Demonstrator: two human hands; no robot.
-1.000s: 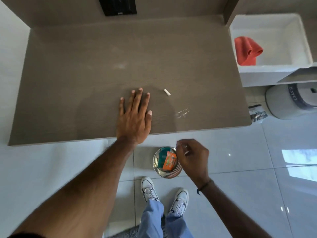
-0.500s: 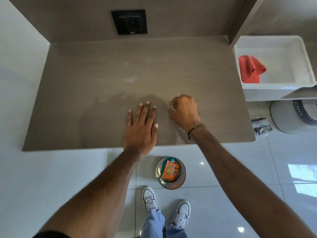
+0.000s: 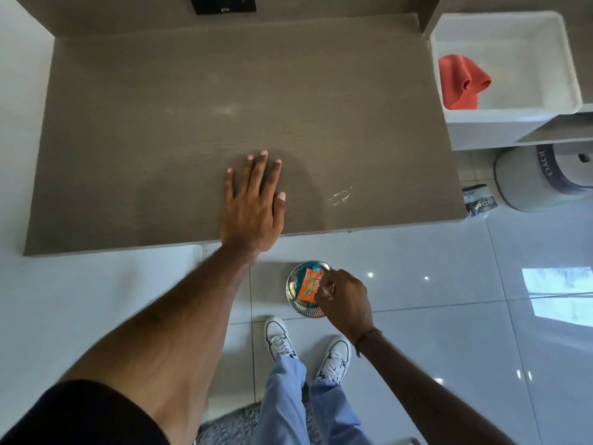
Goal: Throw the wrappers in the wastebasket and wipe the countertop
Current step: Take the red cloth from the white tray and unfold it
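My left hand (image 3: 253, 213) lies flat and open on the brown countertop (image 3: 160, 123), near its front edge. My right hand (image 3: 345, 300) hovers below the counter, over the right side of the small round metal wastebasket (image 3: 290, 284) on the floor. Its fingers are pinched together, with a small pale bit showing at the tips. An orange wrapper (image 3: 308, 284) and something teal lie inside the basket. A crumpled clear wrapper (image 3: 342, 195) rests on the countertop to the right of my left hand. A faint pale smudge (image 3: 226, 109) marks the counter's middle.
A red cloth (image 3: 462, 81) lies in a white basin (image 3: 500, 115) at the right. Below it on the tiled floor stand a grey round container (image 3: 539, 181) and a small dark packet (image 3: 479, 203). A black wall socket (image 3: 223, 3) sits above the counter. My feet stand just behind the wastebasket.
My right hand closed on the small white piece on the counter, then dropped off the front edge to the wastebasket. That piece is gone from the counter. My left hand stayed flat.
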